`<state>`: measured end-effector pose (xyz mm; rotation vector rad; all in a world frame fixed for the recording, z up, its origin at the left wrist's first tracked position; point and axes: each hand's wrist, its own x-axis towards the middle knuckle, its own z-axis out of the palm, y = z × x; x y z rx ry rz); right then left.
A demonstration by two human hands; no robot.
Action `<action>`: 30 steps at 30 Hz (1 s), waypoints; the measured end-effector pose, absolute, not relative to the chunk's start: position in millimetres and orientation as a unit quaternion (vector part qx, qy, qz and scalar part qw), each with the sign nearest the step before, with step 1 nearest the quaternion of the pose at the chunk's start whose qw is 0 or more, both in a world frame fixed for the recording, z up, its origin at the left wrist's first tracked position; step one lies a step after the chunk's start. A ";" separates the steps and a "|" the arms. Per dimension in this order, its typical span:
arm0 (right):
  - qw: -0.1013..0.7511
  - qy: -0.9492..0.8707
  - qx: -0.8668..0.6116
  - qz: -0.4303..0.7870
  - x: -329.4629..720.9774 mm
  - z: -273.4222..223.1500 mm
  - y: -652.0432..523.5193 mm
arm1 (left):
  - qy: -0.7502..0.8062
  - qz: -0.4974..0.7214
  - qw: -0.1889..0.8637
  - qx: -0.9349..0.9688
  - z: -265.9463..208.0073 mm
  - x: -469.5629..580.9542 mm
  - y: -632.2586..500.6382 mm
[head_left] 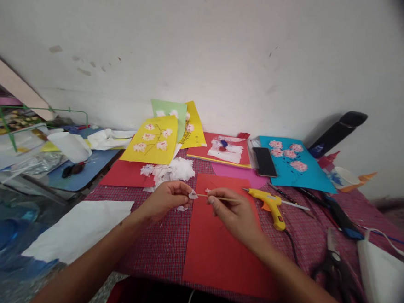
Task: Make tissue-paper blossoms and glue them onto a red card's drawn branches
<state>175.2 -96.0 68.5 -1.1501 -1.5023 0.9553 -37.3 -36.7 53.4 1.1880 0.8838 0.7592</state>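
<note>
Between the fingertips of my left hand (171, 196) is a small crumpled piece of white tissue paper (193, 194). My right hand (230, 211) pinches a thin wooden stick (231, 199), whose left end meets the tissue. Both hands are over the left edge of a red sheet of paper (222, 254) lying on the checked tablecloth. A small pinkish-white tuft (207, 190) shows by the right fingertips. Behind my left hand lies a heap of white tissue pieces (178, 169).
A yellow glue gun (269, 206) lies right of my right hand, its cord trailing forward. Scissors (334, 262) and a white box (383, 275) are at the right. Behind are a phone (265, 161), a blue flower sheet (295, 174) and a yellow one (150, 138). White paper (82, 228) lies left.
</note>
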 end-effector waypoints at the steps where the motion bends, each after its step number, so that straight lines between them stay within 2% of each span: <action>1: 0.493 -0.608 -0.476 0.401 175.1 70.5 -95.1 | 0.393 0.337 0.660 0.544 52.8 -36.0 -36.6; 8: 0.539 -0.521 -0.484 0.453 177.2 80.6 -80.1 | 0.401 0.334 0.553 0.649 53.0 -23.5 -32.0; 13: 0.570 -0.456 -0.416 0.543 188.6 78.6 -70.9 | 0.399 0.350 0.512 0.675 61.3 -13.8 -29.7; 15: 0.566 -0.475 -0.417 0.530 192.3 78.9 -69.5 | 0.390 0.339 0.517 0.682 64.3 -10.0 -29.6; 20: 0.571 -0.519 -0.493 0.400 191.8 79.2 -65.9 | 0.388 0.329 0.530 0.679 63.4 1.1 -29.5; 23: 0.580 -0.501 -0.498 0.405 190.7 77.3 -62.0 | 0.396 0.332 0.507 0.690 58.4 6.7 -26.7; 27: 0.527 -0.525 -0.465 0.480 195.5 74.0 -52.8 | 0.400 0.318 0.462 0.725 48.9 8.7 -17.3; 30: 0.450 -0.592 -0.505 0.439 197.9 70.0 -41.7 | 0.406 0.288 0.413 0.762 39.5 8.1 -8.9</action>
